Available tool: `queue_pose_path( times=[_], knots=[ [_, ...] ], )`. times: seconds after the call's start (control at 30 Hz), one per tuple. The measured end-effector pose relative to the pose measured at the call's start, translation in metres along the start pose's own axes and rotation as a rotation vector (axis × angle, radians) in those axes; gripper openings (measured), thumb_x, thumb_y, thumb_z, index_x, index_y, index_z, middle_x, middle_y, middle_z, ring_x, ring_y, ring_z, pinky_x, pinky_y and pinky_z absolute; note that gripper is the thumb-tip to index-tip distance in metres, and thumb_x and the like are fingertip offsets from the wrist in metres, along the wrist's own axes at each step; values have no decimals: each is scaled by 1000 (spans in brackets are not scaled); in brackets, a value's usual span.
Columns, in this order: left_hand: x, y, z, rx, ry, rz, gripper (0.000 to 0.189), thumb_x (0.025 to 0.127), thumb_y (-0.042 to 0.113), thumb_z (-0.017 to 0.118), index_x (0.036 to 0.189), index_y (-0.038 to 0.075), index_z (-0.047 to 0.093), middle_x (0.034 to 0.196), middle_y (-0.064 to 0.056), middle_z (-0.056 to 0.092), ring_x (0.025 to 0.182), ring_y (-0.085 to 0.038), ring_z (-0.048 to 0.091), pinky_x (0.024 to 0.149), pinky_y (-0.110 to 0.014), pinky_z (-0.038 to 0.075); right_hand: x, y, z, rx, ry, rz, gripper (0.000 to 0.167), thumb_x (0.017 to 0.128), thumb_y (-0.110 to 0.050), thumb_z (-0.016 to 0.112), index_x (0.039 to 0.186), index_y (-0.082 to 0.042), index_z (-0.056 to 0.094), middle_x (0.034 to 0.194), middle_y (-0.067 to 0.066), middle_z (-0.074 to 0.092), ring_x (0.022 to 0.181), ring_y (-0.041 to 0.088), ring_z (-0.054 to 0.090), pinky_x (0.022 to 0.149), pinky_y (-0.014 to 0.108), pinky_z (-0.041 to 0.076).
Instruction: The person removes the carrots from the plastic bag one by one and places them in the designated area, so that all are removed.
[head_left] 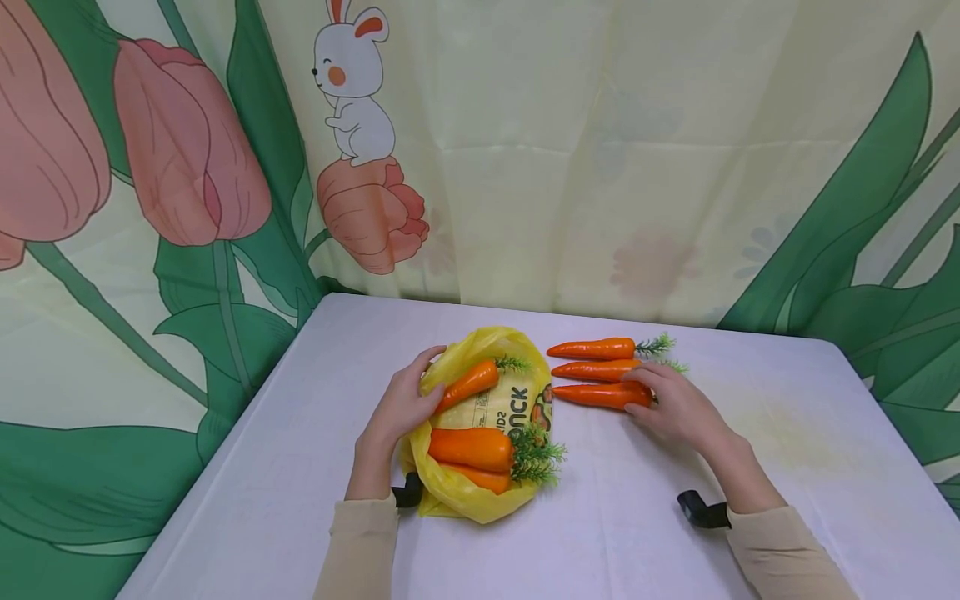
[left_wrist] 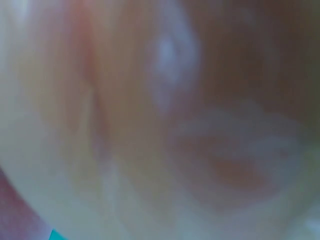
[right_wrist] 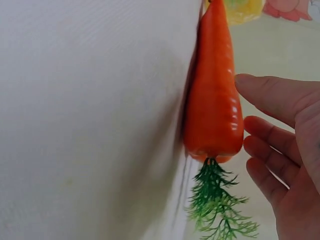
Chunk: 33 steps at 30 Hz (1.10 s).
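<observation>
A yellow thin-plastic bag (head_left: 487,505) lies mouth-up on the white-covered counter (head_left: 600,533), left of its middle and toward the far edge. Inside it are three glossy orange carrots with feathery green tops: one (head_left: 472,384) slants toward the counter's far edge, and two (head_left: 471,449) lie together at the side away from that edge. The left hand (head_left: 399,410) grips the bag's rim on the side toward the counter's left edge, thumb inside; the left wrist view is too blurred to add more.

Right of the bag, a row of three loose orange carrots (head_left: 596,372) lies near the far edge, tips toward the bag. The right hand (head_left: 678,414) is at the one farthest from that edge, fingers spread and slightly bent, not wrapped around it; the thumb tip meets its side or lies just beside it. Beige sleeves (head_left: 783,546) cover both forearms.
</observation>
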<state>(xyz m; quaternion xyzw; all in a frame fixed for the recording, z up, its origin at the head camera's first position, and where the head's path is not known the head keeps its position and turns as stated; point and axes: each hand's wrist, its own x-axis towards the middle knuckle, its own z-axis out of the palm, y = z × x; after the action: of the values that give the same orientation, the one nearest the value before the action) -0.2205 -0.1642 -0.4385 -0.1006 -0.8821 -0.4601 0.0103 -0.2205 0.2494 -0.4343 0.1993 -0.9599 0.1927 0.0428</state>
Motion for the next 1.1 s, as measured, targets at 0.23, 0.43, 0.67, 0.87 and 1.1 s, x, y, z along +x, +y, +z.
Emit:
queue_pose_path(
  times=[0.23,0.43,0.67,0.87,1.1],
  knots=[
    [0,1,0,8,3,6,59,96,11,64,151,19,45,124,-10,63,104,-26,60,93,-47,53,4,-10,-4,22,25,-60,40,85,-12,81,122,-2,69,128,21,60,121,43,51,101,61,41],
    [0,3,-1,8,2,11,58,96,11,64,151,18,46,124,-11,63,104,-27,60,93,-47,52,13,-26,-4,76,65,-139,32,87,-9,79,117,-5,71,114,12,66,108,35,57,94,56,45],
    [0,4,-1,7,-1,8,58,96,11,63,151,18,46,125,-11,63,105,-26,60,93,-47,52,24,-53,-3,135,70,-155,34,88,-13,79,120,-8,70,120,10,67,116,34,54,96,55,45],
    [1,5,-1,13,1,6,58,96,11,63,151,18,46,125,-11,63,105,-26,60,94,-47,52,33,-72,2,238,65,-174,37,87,-14,81,123,-12,69,126,5,64,121,31,53,96,52,49],
    [0,2,0,18,3,-1,57,96,12,63,151,18,46,125,-11,63,105,-26,60,94,-47,52,37,-85,12,247,66,-187,39,87,-16,81,123,-10,69,127,8,62,122,31,53,97,52,49]
  ],
)
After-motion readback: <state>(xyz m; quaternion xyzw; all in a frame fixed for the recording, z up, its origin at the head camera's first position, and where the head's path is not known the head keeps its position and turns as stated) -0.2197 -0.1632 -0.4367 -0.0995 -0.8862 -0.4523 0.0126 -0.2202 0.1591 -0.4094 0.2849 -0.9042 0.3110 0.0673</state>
